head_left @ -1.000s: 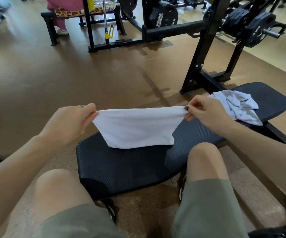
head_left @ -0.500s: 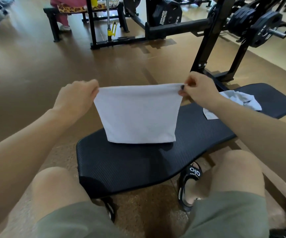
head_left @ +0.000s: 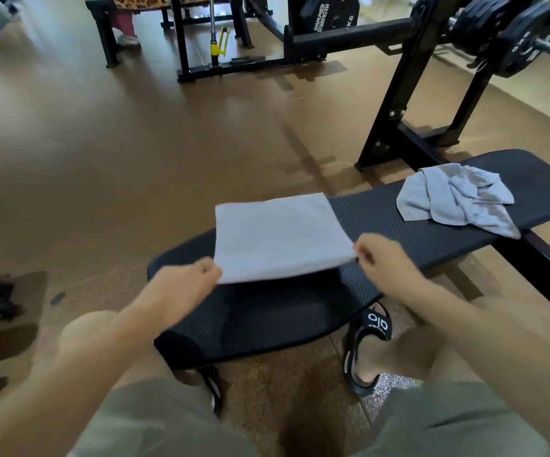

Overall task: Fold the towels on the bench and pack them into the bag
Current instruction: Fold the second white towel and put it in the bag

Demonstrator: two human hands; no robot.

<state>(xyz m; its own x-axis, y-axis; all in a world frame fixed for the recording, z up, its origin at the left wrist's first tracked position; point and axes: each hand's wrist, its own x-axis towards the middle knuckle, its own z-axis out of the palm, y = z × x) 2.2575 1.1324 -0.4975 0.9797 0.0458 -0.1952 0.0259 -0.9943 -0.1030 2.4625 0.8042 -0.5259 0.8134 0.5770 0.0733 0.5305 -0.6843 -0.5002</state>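
Towel (head_left: 277, 239) number one, the white one, is now swung out nearly flat over the black padded surface (head_left: 432, 232), far edge pointing away and the near edge still off the pad, so it looks like it's about to be laid down for the next fold. Left hand (head_left: 184, 285) has its grip pinching the near-left corner, right hand (head_left: 382, 258) is pinching the near-right corner, fingers curled on both, a bit motion-blurred so I can't make out much finer than that. Compared to half a second ago that's a real change: back then the towel hung straight down like a curtain from both hands held up high, bottom edge just about on the pad; a second ago it was sagging between the hands. Now the hands have dropped low and close to the knees and the cloth has flipped forward. My read is the fold is only partway done, and nothing is packed yet. Further along the same surface, well apart to the right, the second grey towel (head_left: 458, 199) sits crumpled and untouched, same heap as before. I can't pick out the bag for sure; there's something dark at the far left on the floor (head_left: 135, 143), can't tell what. One black sandal (head_left: 369, 344) shows under the bench edge.
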